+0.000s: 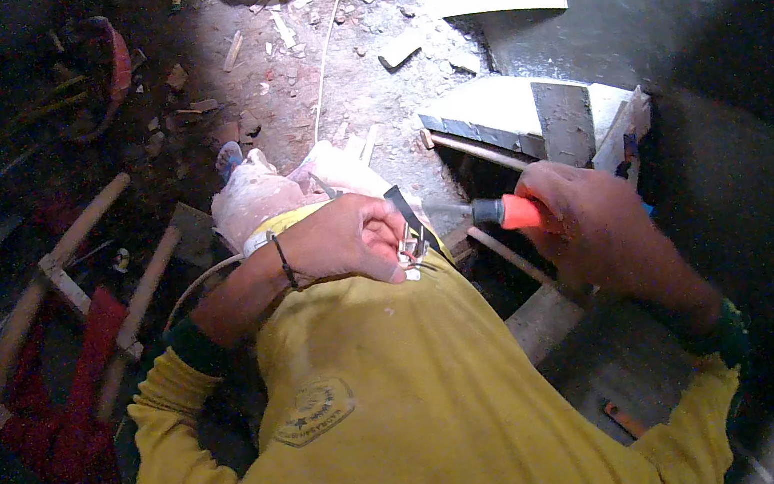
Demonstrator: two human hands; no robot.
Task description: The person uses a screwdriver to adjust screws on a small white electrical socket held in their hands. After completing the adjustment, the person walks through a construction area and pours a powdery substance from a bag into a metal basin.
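Orange handle: wrapped up in right grip — shaft toward left grip
Small parts: pinched by left grip, kinda fiddly
Yellow shirt: just below left grip

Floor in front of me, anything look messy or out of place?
Yes: pale broken fragments lie scattered across the dirty floor beyond your left hand, looking like loose debris.

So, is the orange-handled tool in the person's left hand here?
No, the right hand grips the orange-handled tool, while the left hand pinches small parts.
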